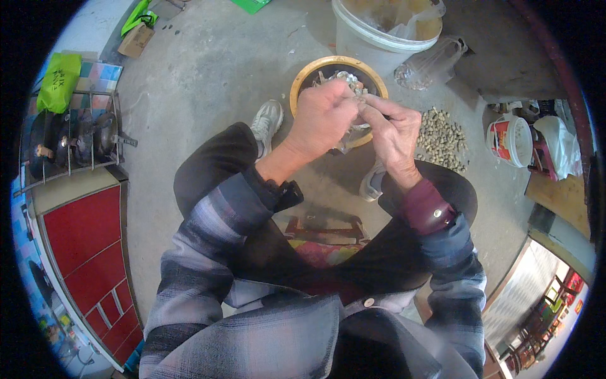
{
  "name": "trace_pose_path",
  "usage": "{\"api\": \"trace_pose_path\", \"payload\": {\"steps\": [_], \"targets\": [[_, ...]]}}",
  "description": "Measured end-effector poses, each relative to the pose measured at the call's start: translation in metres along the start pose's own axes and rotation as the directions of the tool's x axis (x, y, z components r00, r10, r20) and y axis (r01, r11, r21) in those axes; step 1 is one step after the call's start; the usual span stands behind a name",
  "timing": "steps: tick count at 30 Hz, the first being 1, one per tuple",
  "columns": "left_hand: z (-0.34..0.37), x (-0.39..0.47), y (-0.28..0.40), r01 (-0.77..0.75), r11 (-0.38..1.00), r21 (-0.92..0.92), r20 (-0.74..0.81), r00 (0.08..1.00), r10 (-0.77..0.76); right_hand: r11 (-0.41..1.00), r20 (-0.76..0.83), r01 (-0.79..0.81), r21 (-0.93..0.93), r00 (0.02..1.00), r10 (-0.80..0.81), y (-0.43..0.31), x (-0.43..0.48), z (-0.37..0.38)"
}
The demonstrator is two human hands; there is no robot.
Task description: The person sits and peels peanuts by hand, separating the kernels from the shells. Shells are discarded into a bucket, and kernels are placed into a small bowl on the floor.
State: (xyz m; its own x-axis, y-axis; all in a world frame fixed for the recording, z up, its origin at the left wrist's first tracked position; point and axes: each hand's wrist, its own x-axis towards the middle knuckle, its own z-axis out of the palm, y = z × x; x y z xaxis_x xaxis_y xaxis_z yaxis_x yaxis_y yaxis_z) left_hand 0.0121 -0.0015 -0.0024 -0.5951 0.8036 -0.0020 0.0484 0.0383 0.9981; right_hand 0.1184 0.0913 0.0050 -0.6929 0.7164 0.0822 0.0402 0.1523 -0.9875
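Note:
Both hands meet over a bin with a yellow rim, which stands on the floor between the shoes. My left hand is curled, its thumb and forefinger pressed together at the fingertips of my right hand. Pinched between them is a small pale piece, too small and covered to identify. Mixed litter, some of it crumpled and shiny, fills the bin below and behind the fingers. To the right of my right hand, a pile of small tan pods, possibly peanuts, lies spread on the concrete.
A large white plastic bucket with a plastic bag in it stands behind the bin. Beside it sits a clear plastic bag. Farther right is a smaller white bucket. A metal rack with dark pans and a red-fronted cabinet line the left.

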Motion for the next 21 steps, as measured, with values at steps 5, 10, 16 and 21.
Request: {"api": "trace_pose_path", "payload": {"steps": [5,10,16,21], "targets": [[-0.002,0.005,0.0,0.03,0.997,-0.066,-0.026,0.999,-0.032,0.993,0.016,-0.102,0.056,0.995,0.101,-0.005,0.005,0.003],[0.001,0.0,0.004,-0.032,0.999,-0.033,-0.069,0.997,0.03,0.964,0.051,-0.121,0.238,0.992,0.112,-0.003,0.002,0.011],[0.003,0.0,0.006,-0.069,0.988,-0.14,-0.093,0.994,0.056,0.993,-0.067,0.093,0.075,0.994,-0.088,0.0,0.0,0.017],[0.005,0.001,0.004,-0.054,0.968,-0.246,-0.11,0.994,0.028,0.99,-0.107,0.137,0.018,0.985,-0.134,-0.003,0.0,0.019]]}}
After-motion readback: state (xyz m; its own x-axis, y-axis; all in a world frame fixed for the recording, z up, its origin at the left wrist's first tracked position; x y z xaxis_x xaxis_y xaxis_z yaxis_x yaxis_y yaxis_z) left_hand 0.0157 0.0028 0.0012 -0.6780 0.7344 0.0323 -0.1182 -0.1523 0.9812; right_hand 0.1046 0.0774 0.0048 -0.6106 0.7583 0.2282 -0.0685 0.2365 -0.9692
